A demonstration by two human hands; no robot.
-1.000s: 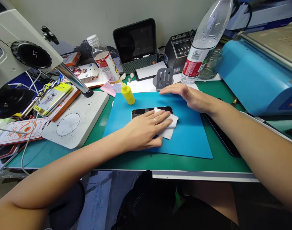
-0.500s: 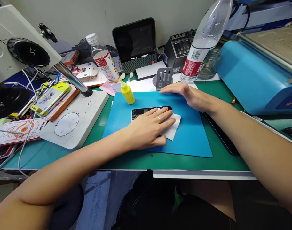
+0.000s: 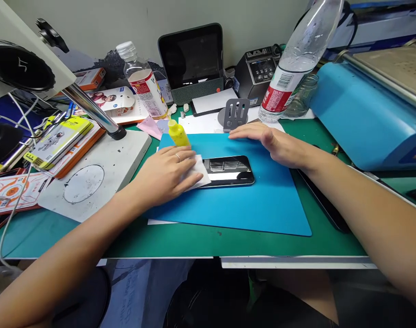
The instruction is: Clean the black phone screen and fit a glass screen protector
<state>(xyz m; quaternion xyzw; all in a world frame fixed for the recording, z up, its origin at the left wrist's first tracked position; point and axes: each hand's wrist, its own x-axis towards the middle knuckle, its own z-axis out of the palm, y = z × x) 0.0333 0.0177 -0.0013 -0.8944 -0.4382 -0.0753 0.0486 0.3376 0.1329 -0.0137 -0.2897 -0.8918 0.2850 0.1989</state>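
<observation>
My left hand (image 3: 165, 175) lies flat with outstretched fingers on a white wipe (image 3: 202, 175), pressing it over the left end of a phone (image 3: 229, 171). The phone's glossy black screen faces up on a blue mat (image 3: 249, 209), and its left end is hidden under the wipe and hand. Just beyond my left fingers stands a small yellow bottle (image 3: 178, 134), its base partly covered by them. My right hand (image 3: 271, 140) holds nothing; its fingers stretch leftward over the far right part of the mat, close to a grey phone stand (image 3: 235, 115).
Behind the mat are a clear bottle (image 3: 285, 84), a juice bottle (image 3: 146, 86) and a dark display (image 3: 194, 61). A microscope base (image 3: 95, 175) and stacked boxes (image 3: 59, 143) flank the left. At right sits a blue machine (image 3: 361, 120); a dark flat device (image 3: 326, 200) lies beneath my right forearm.
My left hand has slid left along the phone with the wipe, uncovering the screen's middle and right. My right hand stays nearly in place. The view has shifted slightly.
</observation>
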